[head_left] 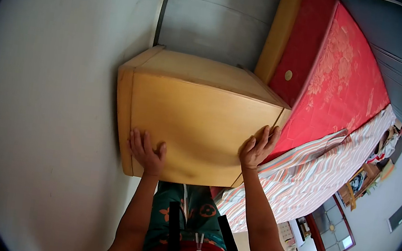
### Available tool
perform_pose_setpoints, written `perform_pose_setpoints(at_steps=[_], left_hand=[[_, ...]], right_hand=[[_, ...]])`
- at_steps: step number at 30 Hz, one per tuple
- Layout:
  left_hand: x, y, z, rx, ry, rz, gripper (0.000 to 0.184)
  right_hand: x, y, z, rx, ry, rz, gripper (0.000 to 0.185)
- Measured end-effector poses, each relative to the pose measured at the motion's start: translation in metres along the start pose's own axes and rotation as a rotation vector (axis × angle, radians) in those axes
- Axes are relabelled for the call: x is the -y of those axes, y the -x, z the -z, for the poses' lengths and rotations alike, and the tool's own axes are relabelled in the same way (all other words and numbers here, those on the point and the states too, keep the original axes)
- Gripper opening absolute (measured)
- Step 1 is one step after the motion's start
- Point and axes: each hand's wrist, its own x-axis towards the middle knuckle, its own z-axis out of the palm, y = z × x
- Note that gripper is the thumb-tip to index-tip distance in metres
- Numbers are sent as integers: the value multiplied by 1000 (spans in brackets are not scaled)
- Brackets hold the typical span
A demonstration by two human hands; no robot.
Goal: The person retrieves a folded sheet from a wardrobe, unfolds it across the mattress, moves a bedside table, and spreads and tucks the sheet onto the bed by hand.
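A yellow-brown wooden cabinet (pixel 196 125) fills the middle of the head view, beside the wall. My left hand (pixel 146 152) rests flat near its lower left edge, with the fingers apart. On the right, my right hand (pixel 259 148) lies against the cabinet's right edge, its fingers spread and pointing up. Neither hand wraps round anything; both palms face the wooden surface.
A pale wall (pixel 57 108) runs along the left. To the right are a red floral mattress (pixel 340 72), a wooden bed rail (pixel 278 34) and a striped cloth (pixel 304 183). Behind the cabinet lies a grey floor (pixel 214 19). A window (pixel 334 224) shows at the lower right.
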Motion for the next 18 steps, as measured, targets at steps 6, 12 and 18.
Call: perform_pose_setpoints(at_steps=[6,12,18], left_hand=[[-2,-1,1,-11,-22,-25,59],[-4,4,-1,-8,-30,-13,61],[-4,4,2,-5,-19,-20,62]], right_hand=[[-1,-1,3,28,16,-2,46],[-4,2,5,43,41,-8,46],[-3,1,9,31,48,-11,46]])
